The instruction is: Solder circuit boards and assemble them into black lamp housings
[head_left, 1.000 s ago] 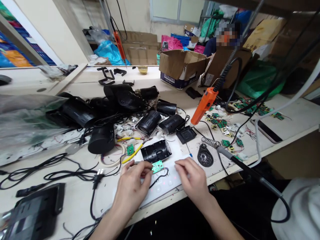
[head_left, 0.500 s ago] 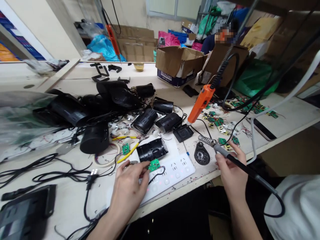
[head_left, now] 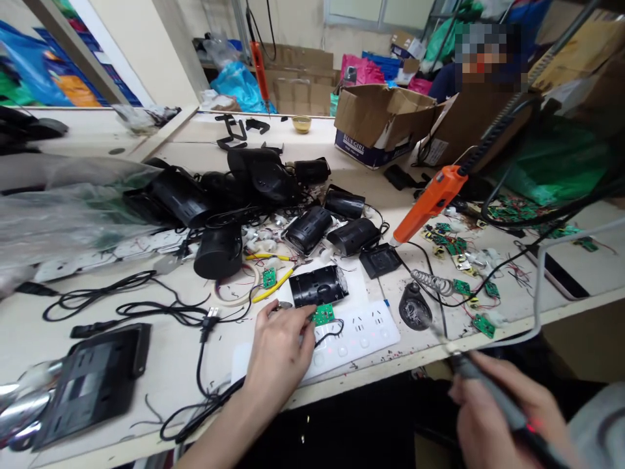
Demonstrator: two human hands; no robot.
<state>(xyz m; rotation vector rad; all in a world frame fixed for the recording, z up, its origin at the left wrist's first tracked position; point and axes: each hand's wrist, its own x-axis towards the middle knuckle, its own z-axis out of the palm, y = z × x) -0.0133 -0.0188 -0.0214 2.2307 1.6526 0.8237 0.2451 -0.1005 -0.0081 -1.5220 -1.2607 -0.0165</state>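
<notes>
My left hand (head_left: 283, 342) pinches the left edge of a small green circuit board (head_left: 323, 315) above a white power strip (head_left: 364, 335). A short black wire loops from the board. My right hand (head_left: 502, 410), blurred, is closed round a grey and black soldering iron (head_left: 493, 389) near the table's front edge, its tip pointing up and left. Just behind the board lies a black cylindrical housing (head_left: 318, 285). The soldering iron's stand (head_left: 415, 307), with a coiled spring, is right of the power strip.
An orange electric screwdriver (head_left: 427, 205) hangs over the table. Black housings (head_left: 263, 176) are piled behind, with yellow-handled pliers (head_left: 273, 285) nearer. Black cables (head_left: 146, 306) cross the left side. Green boards (head_left: 452, 244) lie right. A person sits beyond the cardboard box (head_left: 385, 120).
My right hand has drawn the soldering iron away from its coiled holder, toward the lower right. My left hand remains on the board. The whole view has shifted.
</notes>
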